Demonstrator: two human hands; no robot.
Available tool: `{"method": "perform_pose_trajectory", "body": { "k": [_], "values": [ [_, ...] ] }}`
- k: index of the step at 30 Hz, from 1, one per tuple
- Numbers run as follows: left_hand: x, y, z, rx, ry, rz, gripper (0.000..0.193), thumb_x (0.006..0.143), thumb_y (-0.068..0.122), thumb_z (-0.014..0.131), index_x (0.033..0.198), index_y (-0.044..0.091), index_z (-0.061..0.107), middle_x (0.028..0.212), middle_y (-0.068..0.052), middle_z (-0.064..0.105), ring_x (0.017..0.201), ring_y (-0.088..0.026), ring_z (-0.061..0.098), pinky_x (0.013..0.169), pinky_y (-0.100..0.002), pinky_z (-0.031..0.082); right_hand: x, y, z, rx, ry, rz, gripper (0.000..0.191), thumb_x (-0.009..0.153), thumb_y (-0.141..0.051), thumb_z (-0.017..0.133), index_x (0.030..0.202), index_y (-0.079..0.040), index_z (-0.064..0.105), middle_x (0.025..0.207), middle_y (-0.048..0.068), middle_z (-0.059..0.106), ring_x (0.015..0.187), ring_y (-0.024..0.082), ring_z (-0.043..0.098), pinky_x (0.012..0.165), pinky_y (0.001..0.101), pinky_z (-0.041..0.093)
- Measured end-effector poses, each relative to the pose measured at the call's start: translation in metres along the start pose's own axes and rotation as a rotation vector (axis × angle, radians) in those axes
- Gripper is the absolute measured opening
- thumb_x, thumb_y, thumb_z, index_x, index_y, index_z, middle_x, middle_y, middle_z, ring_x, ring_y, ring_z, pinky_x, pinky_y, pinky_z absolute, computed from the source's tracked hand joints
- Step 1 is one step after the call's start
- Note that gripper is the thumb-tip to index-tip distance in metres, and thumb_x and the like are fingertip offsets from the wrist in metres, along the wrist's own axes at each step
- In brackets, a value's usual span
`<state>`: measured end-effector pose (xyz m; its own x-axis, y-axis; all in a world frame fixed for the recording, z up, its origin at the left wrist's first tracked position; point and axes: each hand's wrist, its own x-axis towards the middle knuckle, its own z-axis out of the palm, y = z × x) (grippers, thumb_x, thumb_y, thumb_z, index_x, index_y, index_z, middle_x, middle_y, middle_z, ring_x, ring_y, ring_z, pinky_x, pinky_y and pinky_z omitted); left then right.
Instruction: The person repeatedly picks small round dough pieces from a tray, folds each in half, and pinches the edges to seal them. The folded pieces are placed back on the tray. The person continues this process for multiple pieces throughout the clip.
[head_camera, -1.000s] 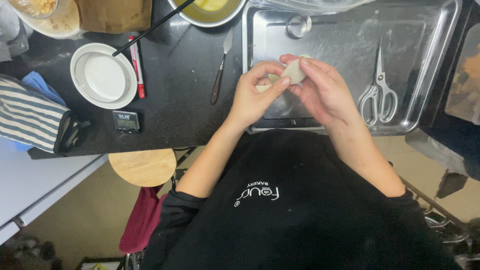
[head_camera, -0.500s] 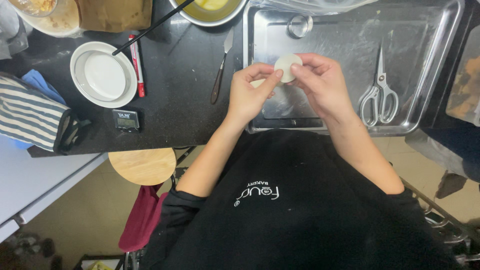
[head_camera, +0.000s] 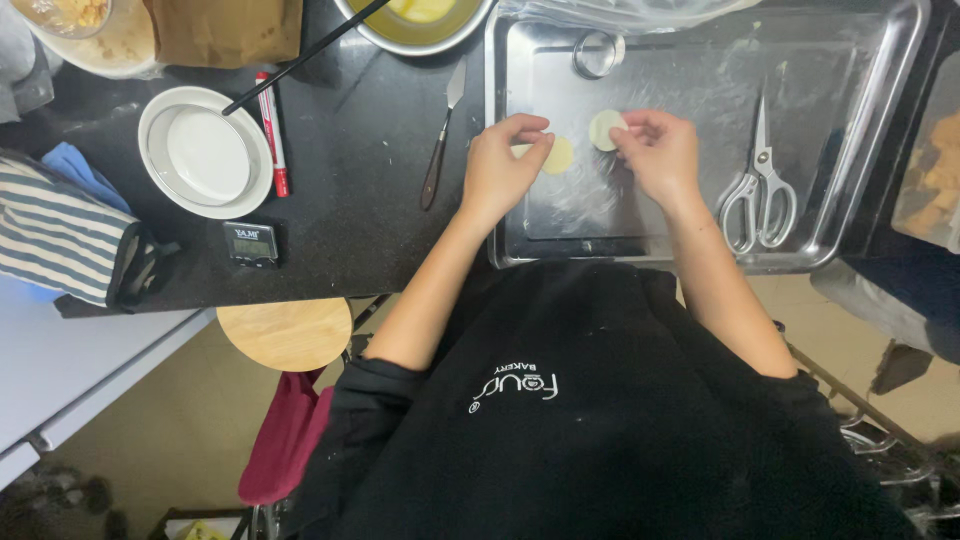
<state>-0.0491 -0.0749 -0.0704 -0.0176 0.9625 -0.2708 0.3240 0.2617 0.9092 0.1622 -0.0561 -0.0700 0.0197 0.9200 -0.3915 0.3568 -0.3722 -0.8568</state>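
Left hand (head_camera: 505, 165) pinches one pale dough disc (head_camera: 559, 155), fingers curled. Right hand (head_camera: 655, 150) grips a second, whiter disc (head_camera: 605, 129) just beside it, above the steel tray (head_camera: 700, 60).

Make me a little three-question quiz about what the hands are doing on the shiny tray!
1. True or false: the metal scissors lie on the silver metal tray.
2. Which hand holds the paler white round dough disc? A) left hand B) right hand
3. Fill in: the small metal ring cutter lies at the tray's ___ edge, away from the person.

Key
1. True, to the right of the right hand.
2. B. The left hand touches the yellowish round dough disc.
3. Far.
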Motion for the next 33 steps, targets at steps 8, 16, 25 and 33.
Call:
{"method": "perform_pose_trajectory", "body": {
  "k": [8,16,25,33],
  "values": [
    [-0.004,-0.007,-0.004,-0.037,-0.027,0.036,0.022,0.089,0.022,0.072,0.104,0.005,0.075,0.092,-0.009,0.079,0.090,-0.021,0.078,0.081,-0.032,0.058,-0.003,0.005,-0.022,-0.416,0.216,-0.179,0.025,0.089,-0.007,0.080,0.112,0.001,0.075,0.097,0.014,0.072,0.076,0.019,0.066,0.072,0.0328,0.054],
    [-0.017,-0.012,-0.003,0.016,-0.040,0.055,0.021,0.091,0.023,0.071,0.104,0.007,0.075,0.093,-0.009,0.078,0.089,-0.024,0.077,0.082,-0.033,0.057,-0.033,0.024,-0.013,-0.921,-0.021,-0.490,0.083,0.099,-0.032,0.069,0.162,0.004,0.030,0.169,0.026,0.024,0.157,0.043,0.022,0.123,0.0650,0.018],
    [-0.018,-0.011,0.007,-0.299,-0.083,-0.171,0.027,0.092,0.020,0.067,0.114,0.005,0.069,0.102,-0.013,0.078,0.093,-0.024,0.074,0.084,-0.036,0.058,-0.033,0.028,-0.007,-0.970,-0.121,-0.393,0.087,0.096,-0.043,0.064,0.159,0.004,0.027,0.167,0.025,0.025,0.156,0.041,0.021,0.118,0.0692,0.016],
    [-0.021,-0.028,0.009,-1.201,-0.278,-0.365,0.037,0.097,0.008,0.057,0.129,-0.009,0.058,0.131,-0.018,0.064,0.128,-0.028,0.061,0.110,-0.038,0.048,-0.028,0.039,-0.032,-0.342,-0.021,-0.443,0.067,0.112,-0.032,0.046,0.165,0.000,0.020,0.174,0.022,0.017,0.165,0.037,0.018,0.135,0.0511,0.018]
  ]
}}
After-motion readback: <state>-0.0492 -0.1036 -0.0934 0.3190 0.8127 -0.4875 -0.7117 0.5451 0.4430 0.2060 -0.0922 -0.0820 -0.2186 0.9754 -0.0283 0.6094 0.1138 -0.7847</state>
